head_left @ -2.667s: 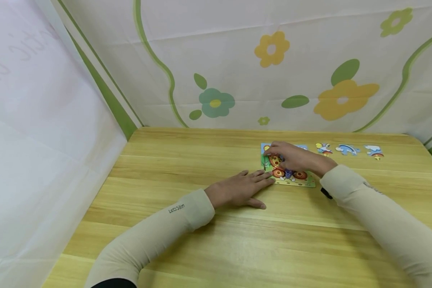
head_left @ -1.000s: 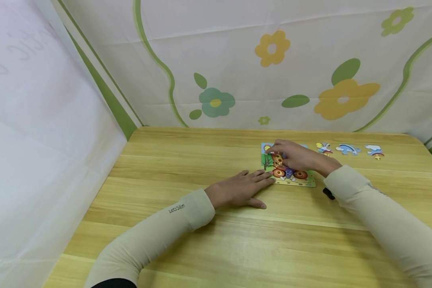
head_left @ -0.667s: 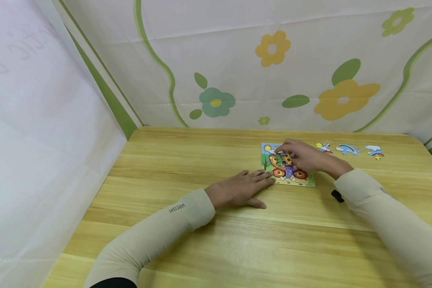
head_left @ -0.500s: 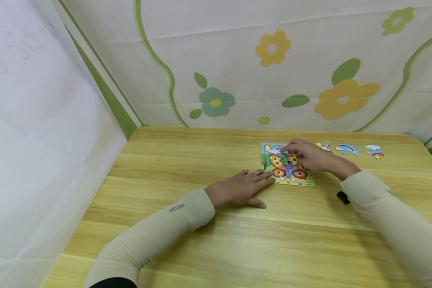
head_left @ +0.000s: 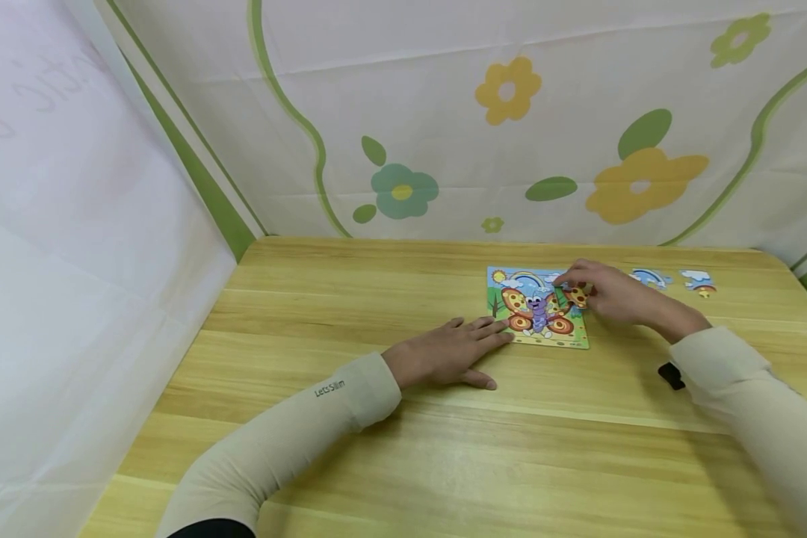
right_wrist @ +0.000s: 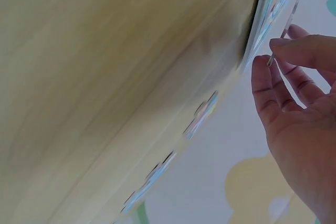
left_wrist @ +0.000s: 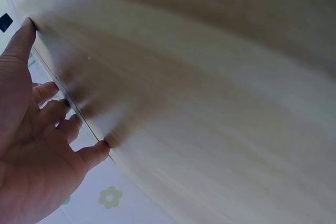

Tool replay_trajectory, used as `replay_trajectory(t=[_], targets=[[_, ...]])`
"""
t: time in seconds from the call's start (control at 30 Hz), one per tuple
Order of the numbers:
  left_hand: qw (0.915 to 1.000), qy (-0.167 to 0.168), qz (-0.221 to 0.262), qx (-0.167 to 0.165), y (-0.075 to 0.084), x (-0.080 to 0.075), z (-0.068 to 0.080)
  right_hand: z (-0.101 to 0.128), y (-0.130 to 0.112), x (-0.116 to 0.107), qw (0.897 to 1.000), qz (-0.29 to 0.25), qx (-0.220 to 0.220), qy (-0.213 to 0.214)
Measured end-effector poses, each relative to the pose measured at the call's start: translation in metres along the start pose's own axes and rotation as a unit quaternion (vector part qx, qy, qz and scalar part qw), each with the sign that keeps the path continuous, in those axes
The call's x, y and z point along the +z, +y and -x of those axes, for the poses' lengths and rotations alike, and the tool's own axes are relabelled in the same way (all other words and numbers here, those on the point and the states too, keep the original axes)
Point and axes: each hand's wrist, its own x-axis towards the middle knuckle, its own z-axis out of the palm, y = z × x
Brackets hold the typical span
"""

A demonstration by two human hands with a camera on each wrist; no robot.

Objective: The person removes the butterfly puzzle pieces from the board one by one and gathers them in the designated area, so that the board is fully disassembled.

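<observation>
A butterfly jigsaw puzzle (head_left: 538, 317) lies flat on the wooden table, toward its far edge. My left hand (head_left: 447, 353) is spread palm down, its fingertips at the puzzle's lower left corner; in the left wrist view the left hand (left_wrist: 39, 150) shows straight fingers. Over the puzzle's right edge, my right hand (head_left: 622, 297) pinches a green and orange jigsaw piece (head_left: 576, 294). The right wrist view has this piece (right_wrist: 289, 22) edge-on between thumb and fingers, raised off the board. The right hand covers the puzzle's right border.
Two loose jigsaw pieces with blue sky, a rainbow piece (head_left: 648, 279) and a cloud piece (head_left: 699, 282), lie right of my right hand. Behind the table (head_left: 350, 276) hangs a white cloth (head_left: 444, 90) with printed flowers; another white cloth (head_left: 74, 261) hangs at the left.
My right hand has moved right, from the puzzle's upper left part to its right edge, carrying the jigsaw piece. It now hides the nearest loose piece. The left hand stays put.
</observation>
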Motion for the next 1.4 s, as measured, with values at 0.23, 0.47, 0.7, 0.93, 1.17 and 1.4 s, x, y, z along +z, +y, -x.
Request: replay_trajectory(t=[0.23, 0.47, 0.7, 0.93, 1.17, 1.4], targets=[[1.0000, 0.001, -0.003, 0.000, 0.001, -0.001, 0.001, 0.015, 0.013, -0.005, 1.000, 0.001, 0.026, 0.001], [0.9999, 0.002, -0.012, 0.003, 0.001, -0.001, 0.000, 0.025, 0.024, -0.006, 0.999, 0.012, 0.041, 0.004], [0.9999, 0.005, -0.012, 0.004, 0.001, 0.000, 0.001, 0.032, 0.031, -0.005, 0.999, 0.015, 0.031, 0.016], [0.9999, 0.004, -0.010, 0.005, 0.001, -0.001, 0.001, 0.038, 0.039, -0.004, 0.999, 0.028, 0.022, 0.030], [0.9998, 0.006, -0.018, 0.005, 0.000, 0.001, 0.000, 0.043, 0.045, -0.005, 0.999, 0.027, 0.033, 0.022], [0.9997, 0.008, -0.022, 0.005, 0.000, 0.001, -0.001, 0.046, 0.051, -0.004, 0.999, 0.036, 0.021, 0.033]])
